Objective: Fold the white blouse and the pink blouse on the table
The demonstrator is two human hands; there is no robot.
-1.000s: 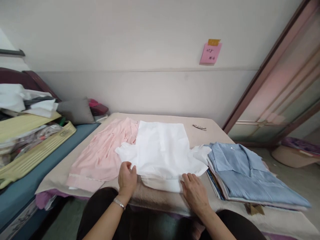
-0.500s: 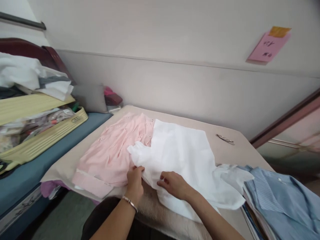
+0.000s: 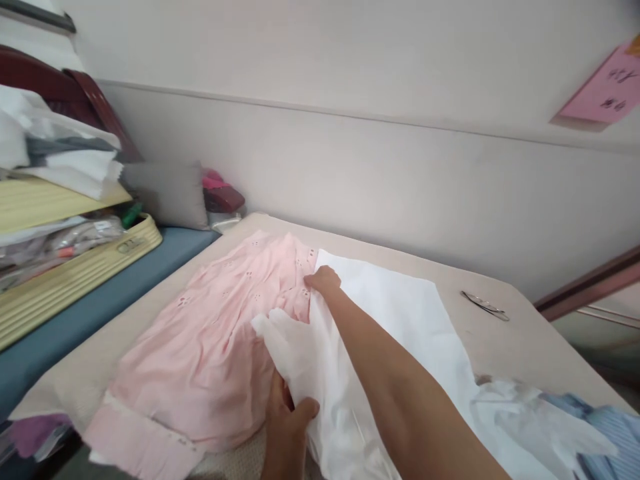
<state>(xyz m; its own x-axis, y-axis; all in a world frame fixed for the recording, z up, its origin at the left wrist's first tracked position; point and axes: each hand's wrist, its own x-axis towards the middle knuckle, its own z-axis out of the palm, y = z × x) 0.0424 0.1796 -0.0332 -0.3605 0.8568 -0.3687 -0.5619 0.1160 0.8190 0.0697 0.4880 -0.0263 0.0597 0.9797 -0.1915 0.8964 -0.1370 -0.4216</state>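
A thin white garment [image 3: 395,293], perhaps a shirt with gathered cuffs, lies spread on a beige-covered bed or table. One of its sleeves [image 3: 283,340] overlaps a pink garment [image 3: 215,340] with eyelet embroidery to its left. My left hand [image 3: 291,420] is at the near left side of the white cloth, thumb on top, its other fingers partly hidden beneath. Reaching farther out, my right hand [image 3: 325,277] has its fingers closed at the white garment's left edge, where it meets the pink one. My right forearm crosses over the white cloth.
Eyeglasses [image 3: 485,305] lie on the beige cover [image 3: 450,260] at right. Blue clothing [image 3: 617,430] is at the right edge. Left stands a pale yellow container [image 3: 100,253] with bagged items, near a grey cushion [image 3: 167,193]. A wall [image 3: 360,160] runs behind, with a pink note [image 3: 603,87].
My right hand has moved from the near part of the white garment to its far left edge. My left hand has come lower in view. The view has moved closer.
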